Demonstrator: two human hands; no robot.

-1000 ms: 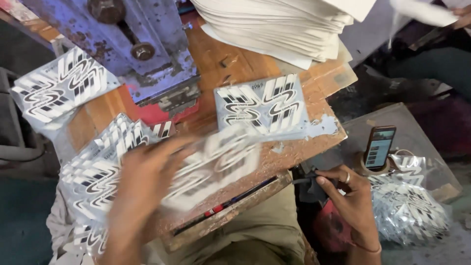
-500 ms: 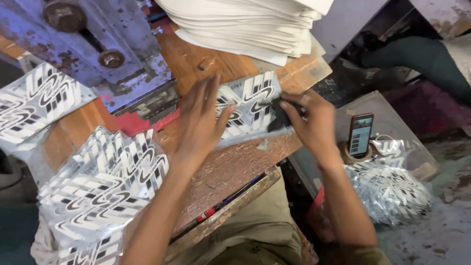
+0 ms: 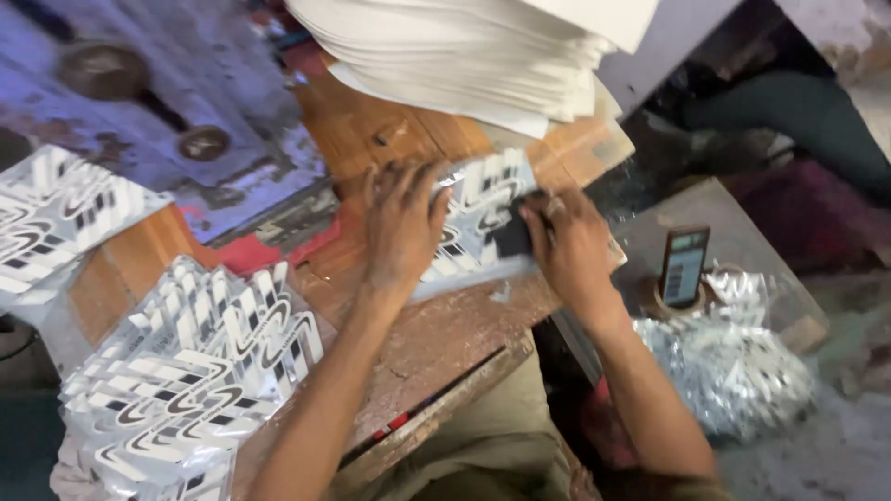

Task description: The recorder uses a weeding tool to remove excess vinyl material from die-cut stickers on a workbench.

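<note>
A silver foil sheet (image 3: 483,190) printed with black and white wavy shapes lies on a worn wooden bench (image 3: 436,343). My left hand (image 3: 401,223) lies flat on the sheet's left part, fingers spread, pressing it down. My right hand (image 3: 561,243) is closed around a small dark block (image 3: 510,237) that rests on the sheet's right side. The block is partly hidden by my fingers.
A fanned stack of the same printed foil sheets (image 3: 200,371) lies at the lower left, another sheet (image 3: 56,223) at far left. A blue metal press (image 3: 148,111) stands behind. A pile of white card (image 3: 464,51) sits above. A phone (image 3: 684,266) and crumpled foil scraps (image 3: 733,371) are at right.
My left hand carried a sheet from the lower-left stack onto the sheet at the bench's right and pressed it flat. My right hand came up from below the bench onto it.
</note>
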